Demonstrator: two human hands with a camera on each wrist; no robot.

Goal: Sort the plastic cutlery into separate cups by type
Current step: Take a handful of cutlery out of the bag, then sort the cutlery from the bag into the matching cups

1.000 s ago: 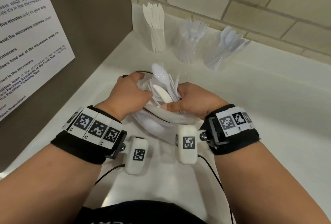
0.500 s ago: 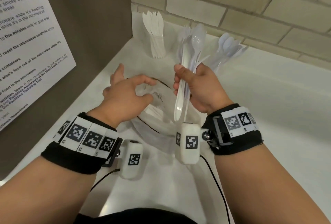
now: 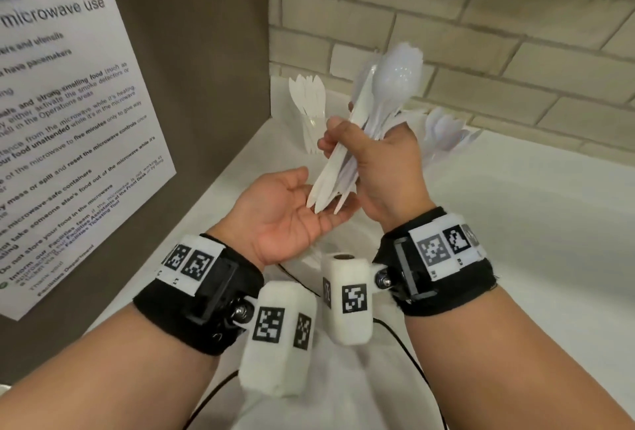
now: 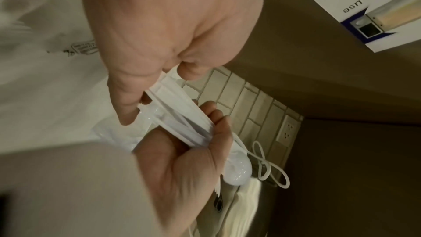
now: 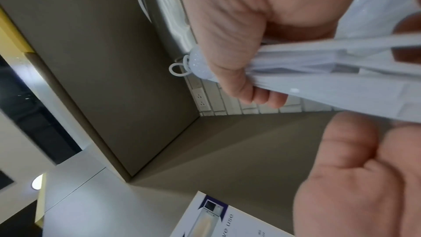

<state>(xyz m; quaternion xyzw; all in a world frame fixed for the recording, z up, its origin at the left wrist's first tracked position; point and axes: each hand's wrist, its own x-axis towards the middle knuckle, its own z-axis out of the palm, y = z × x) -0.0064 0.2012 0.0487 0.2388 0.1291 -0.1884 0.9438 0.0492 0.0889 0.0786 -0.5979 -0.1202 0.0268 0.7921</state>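
Observation:
My right hand [image 3: 378,155] grips a mixed bundle of white plastic cutlery [image 3: 374,110] upright above the counter; a spoon bowl tops it. My left hand [image 3: 288,209] lies palm up under the bundle, fingers relaxed, and the handle ends touch it. The left wrist view shows the bundle [image 4: 180,114] running from my left fingers [image 4: 123,96] into my right hand [image 4: 189,159]. In the right wrist view my fingers curl round the handles [image 5: 318,64]. A clear cup of knives [image 3: 311,113] stands at the back left, a cup of spoons [image 3: 443,134] behind my right hand. The bundle hides the fork cup.
A crumpled white plastic bag [image 4: 45,24] lies on the white counter [image 3: 515,223] below my hands. A brown side wall with a microwave notice [image 3: 68,120] closes the left. A brick wall [image 3: 481,34] runs behind the cups.
My right hand has lifted the bundle out of the bag and higher. My left hand let go of the bag, turned palm up and came under the handle ends.

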